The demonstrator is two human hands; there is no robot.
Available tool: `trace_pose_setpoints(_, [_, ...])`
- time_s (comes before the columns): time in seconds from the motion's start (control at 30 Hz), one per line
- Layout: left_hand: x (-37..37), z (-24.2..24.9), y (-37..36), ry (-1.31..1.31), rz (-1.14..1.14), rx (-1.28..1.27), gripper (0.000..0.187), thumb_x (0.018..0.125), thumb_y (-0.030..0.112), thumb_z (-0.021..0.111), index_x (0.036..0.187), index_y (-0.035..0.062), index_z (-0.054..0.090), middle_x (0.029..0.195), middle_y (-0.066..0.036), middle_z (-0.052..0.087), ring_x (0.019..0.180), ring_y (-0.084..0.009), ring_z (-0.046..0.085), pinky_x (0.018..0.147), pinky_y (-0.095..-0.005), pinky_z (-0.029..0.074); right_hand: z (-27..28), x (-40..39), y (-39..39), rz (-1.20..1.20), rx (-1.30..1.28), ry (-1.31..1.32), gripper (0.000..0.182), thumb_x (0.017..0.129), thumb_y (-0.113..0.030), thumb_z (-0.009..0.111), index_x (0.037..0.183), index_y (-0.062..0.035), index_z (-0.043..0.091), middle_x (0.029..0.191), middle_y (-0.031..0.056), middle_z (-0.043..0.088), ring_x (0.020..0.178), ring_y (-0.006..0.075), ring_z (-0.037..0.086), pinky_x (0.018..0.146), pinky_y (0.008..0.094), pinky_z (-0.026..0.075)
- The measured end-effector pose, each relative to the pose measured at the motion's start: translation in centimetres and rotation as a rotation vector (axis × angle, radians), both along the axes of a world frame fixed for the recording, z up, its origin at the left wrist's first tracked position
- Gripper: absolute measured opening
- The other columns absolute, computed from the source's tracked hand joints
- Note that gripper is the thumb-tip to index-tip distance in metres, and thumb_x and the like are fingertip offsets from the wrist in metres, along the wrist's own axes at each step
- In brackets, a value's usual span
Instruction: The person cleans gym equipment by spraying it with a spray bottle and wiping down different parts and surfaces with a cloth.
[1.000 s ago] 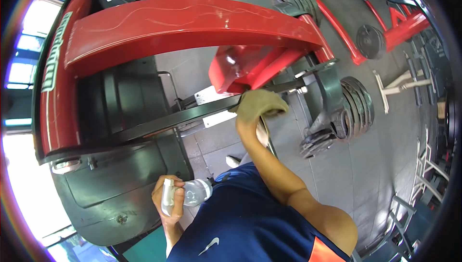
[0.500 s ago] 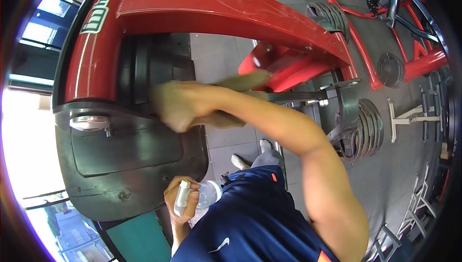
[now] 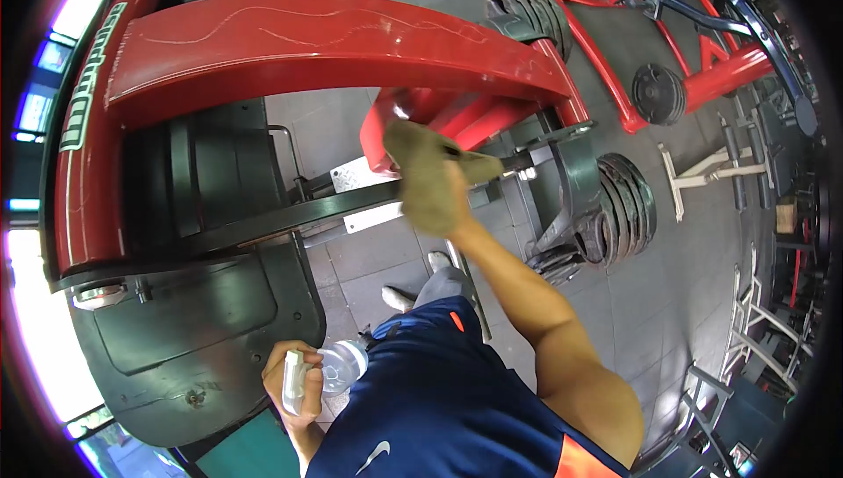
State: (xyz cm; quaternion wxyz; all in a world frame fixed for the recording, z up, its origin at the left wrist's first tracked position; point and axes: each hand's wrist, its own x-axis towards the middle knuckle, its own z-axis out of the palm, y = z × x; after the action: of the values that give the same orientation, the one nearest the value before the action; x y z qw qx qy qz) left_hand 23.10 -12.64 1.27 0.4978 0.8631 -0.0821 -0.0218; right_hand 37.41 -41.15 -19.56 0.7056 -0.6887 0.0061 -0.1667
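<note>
My left hand (image 3: 311, 397) is closed around the neck of a clear spray bottle (image 3: 343, 367) with a white trigger head, held near my waist. In my right hand (image 3: 457, 197) is an olive-green cloth (image 3: 420, 166), which covers most of the fingers. The cloth lies over the dark metal bar (image 3: 325, 212) of a red gym machine, near the bar's right end. Whether it presses on the bar is hard to tell.
Above the bar arches the machine's red frame (image 3: 334, 43). A black padded backrest (image 3: 202, 337) stands at the left. Weight plates (image 3: 628, 210) hang on the right side. More plates (image 3: 659, 94) and white racks (image 3: 702, 171) stand farther right on the tiled floor.
My right hand has moved with the cloth from the backrest side, rightward along the bar. The view has shifted to the right. My left hand keeps hold of the spray bottle.
</note>
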Motion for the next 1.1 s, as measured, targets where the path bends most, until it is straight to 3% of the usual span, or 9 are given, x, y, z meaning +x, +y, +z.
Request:
trace_pose_setpoints(0.1, [0.8, 0.6, -0.3, 0.027, -0.049, 0.000, 0.033, 0.085, 0.030, 0.072, 0.083, -0.0034, 0.069, 0.086, -0.014, 0.065, 0.069, -0.0224, 0.063, 0.064, -0.0323, 0.049, -2.1, -1.8, -7.8, -0.441, 0.039, 0.400, 0.034, 0.103, -0.023, 0.056, 0.133, -0.0090, 0.054, 0.122, 0.0074, 0.064, 0.106, 0.0249, 0.063, 0.088, 0.0391, 0.054])
trace_pose_setpoints(0.13, [1.0, 0.7, -0.4, 0.030, -0.061, -0.001, 0.032, 0.084, 0.029, 0.072, 0.083, -0.0033, 0.069, 0.086, -0.014, 0.065, 0.070, -0.0226, 0.063, 0.064, -0.0326, 0.049, 1.1, -2.3, -9.4, -0.353, 0.898, 0.170, 0.036, 0.104, -0.027, 0.055, 0.134, -0.0081, 0.054, 0.132, 0.0083, 0.060, 0.117, 0.0261, 0.060, 0.098, 0.0426, 0.052])
trace_pose_setpoints(0.27, [1.6, 1.2, -1.0, 0.027, -0.088, -0.036, 0.025, 0.080, 0.023, 0.073, 0.084, -0.0023, 0.071, 0.086, -0.015, 0.066, 0.073, -0.0223, 0.065, 0.066, -0.0331, 0.051, 11.9, -5.4, -13.7, -0.318, 1.068, -0.051, 0.056, 0.103, -0.044, 0.046, 0.146, -0.0073, 0.047, 0.145, 0.0142, 0.053, 0.132, 0.0344, 0.051, 0.113, 0.0509, 0.041])
trace_pose_setpoints(0.47, [1.2, 1.2, -0.5, -0.045, -0.082, -0.062, 0.019, 0.076, 0.015, 0.072, 0.085, -0.0019, 0.072, 0.086, -0.015, 0.068, 0.072, -0.0253, 0.067, 0.067, -0.0331, 0.053, 23.3, -4.8, -11.7, -0.156, 0.314, -0.547, 0.053, 0.101, -0.042, 0.048, 0.139, -0.0049, 0.052, 0.134, 0.0165, 0.057, 0.125, 0.0357, 0.054, 0.108, 0.0495, 0.042])
trace_pose_setpoints(0.57, [0.5, 1.4, -0.2, -0.053, -0.042, -0.098, 0.026, 0.076, 0.022, 0.070, 0.084, -0.0030, 0.070, 0.087, -0.016, 0.067, 0.075, -0.0249, 0.065, 0.069, -0.0345, 0.051, 28.7, -1.8, -5.5, -0.042, 0.026, -0.686, 0.050, 0.101, -0.041, 0.049, 0.134, -0.0035, 0.055, 0.127, 0.0179, 0.060, 0.120, 0.0365, 0.057, 0.105, 0.0485, 0.044])
trace_pose_setpoints(0.67, [0.2, 2.0, -0.1, -0.130, -0.035, -0.066, 0.015, 0.075, 0.009, 0.071, 0.085, -0.0019, 0.072, 0.087, -0.016, 0.068, 0.074, -0.0262, 0.068, 0.069, -0.0346, 0.055, 32.9, 2.5, 2.8, 0.140, -0.238, -0.794, 0.048, 0.100, -0.039, 0.049, 0.129, -0.0021, 0.058, 0.120, 0.0192, 0.063, 0.114, 0.0372, 0.059, 0.101, 0.0476, 0.045])
trace_pose_setpoints(0.8, [-1.1, 1.3, 0.5, -0.150, 0.035, -0.134, 0.016, 0.076, 0.010, 0.072, 0.086, -0.0021, 0.073, 0.090, -0.016, 0.068, 0.075, -0.0251, 0.068, 0.070, -0.0343, 0.055, 35.6, 8.1, 12.5, 0.323, -0.375, -0.702, 0.046, 0.099, -0.037, 0.051, 0.123, -0.0002, 0.063, 0.111, 0.0210, 0.067, 0.108, 0.0382, 0.063, 0.097, 0.0464, 0.047])
trace_pose_setpoints(0.93, [-2.7, -0.1, 0.7, -0.116, 0.187, -0.166, 0.030, 0.079, 0.027, 0.072, 0.085, -0.0018, 0.072, 0.088, -0.015, 0.067, 0.077, -0.0246, 0.067, 0.070, -0.0340, 0.052, 38.2, 19.4, 13.2, 0.348, -0.624, -0.406, 0.044, 0.098, -0.035, 0.052, 0.116, 0.0017, 0.067, 0.101, 0.0229, 0.071, 0.101, 0.0391, 0.066, 0.092, 0.0452, 0.050])
trace_pose_setpoints(1.1, [-3.0, 0.0, 1.8, -0.151, 0.125, -0.109, 0.022, 0.078, 0.018, 0.072, 0.087, -0.0022, 0.073, 0.088, -0.016, 0.068, 0.077, -0.0259, 0.069, 0.070, -0.0333, 0.054, 39.8, 22.4, 13.2, 0.297, -0.808, -0.385, 0.072, 0.102, -0.058, 0.034, 0.095, 0.0031, 0.071, 0.099, 0.0317, 0.068, 0.089, 0.0440, 0.068, 0.084, 0.0477, 0.051])
